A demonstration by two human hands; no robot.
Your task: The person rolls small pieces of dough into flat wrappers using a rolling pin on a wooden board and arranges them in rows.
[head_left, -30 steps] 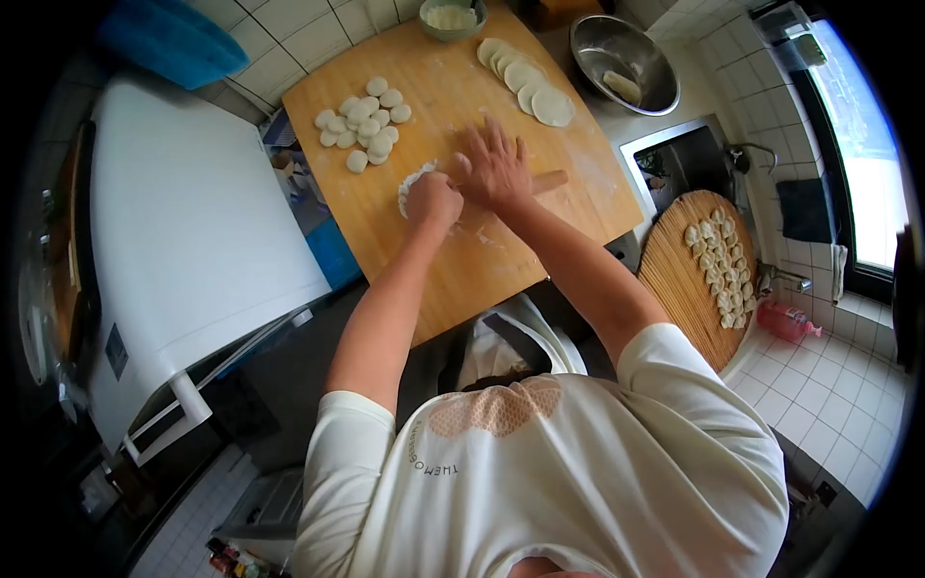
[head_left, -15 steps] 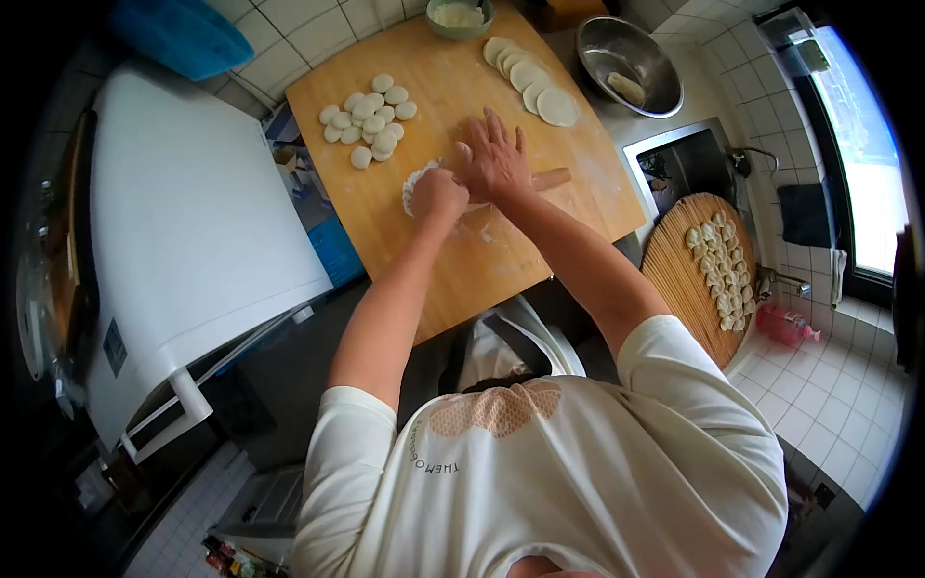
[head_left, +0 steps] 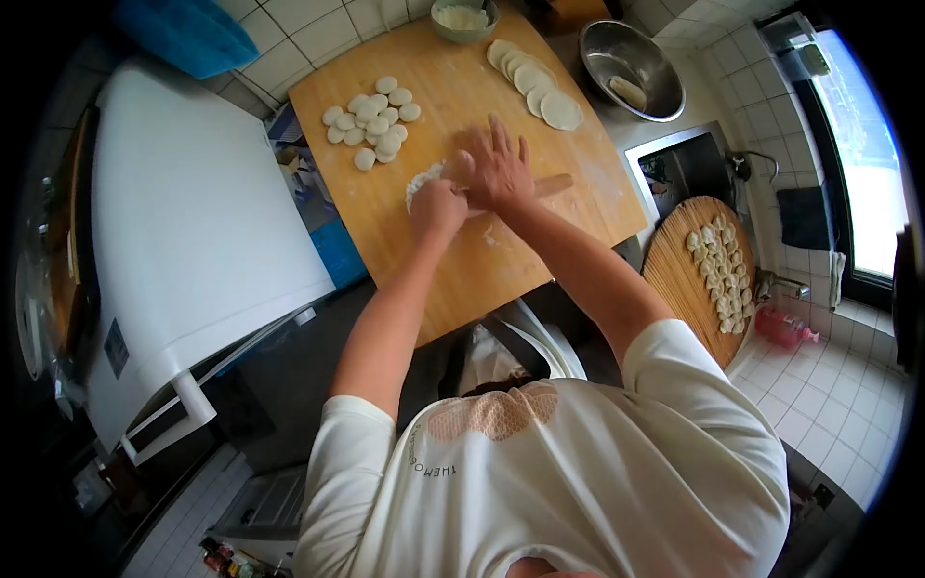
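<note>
Palm down, my right hand point(head_left: 501, 175) rests across a wooden rolling pin point(head_left: 554, 185), its fingers spread and slightly blurred. Close to its left, my left hand point(head_left: 438, 207) is closed low over the wooden board point(head_left: 462, 289); what its fingers pinch is hidden. White flour point(head_left: 422, 179) lies beside the left hand. Several small dough discs point(head_left: 371, 116) are grouped at the board's upper left. Thin round wrappers point(head_left: 561, 111) overlap in a row at the upper right.
A bowl with white contents point(head_left: 464, 21) stands at the board's top edge. Right of the board are a steel bowl point(head_left: 665, 82) holding dough, a sink point(head_left: 692, 173), and a round slatted tray point(head_left: 674, 279) of dumplings. A white appliance point(head_left: 202, 193) stands left.
The whole view has shifted slightly. My right hand remains spread on the rolling pin and my left hand remains closed beside it, with only small shifts in position.
</note>
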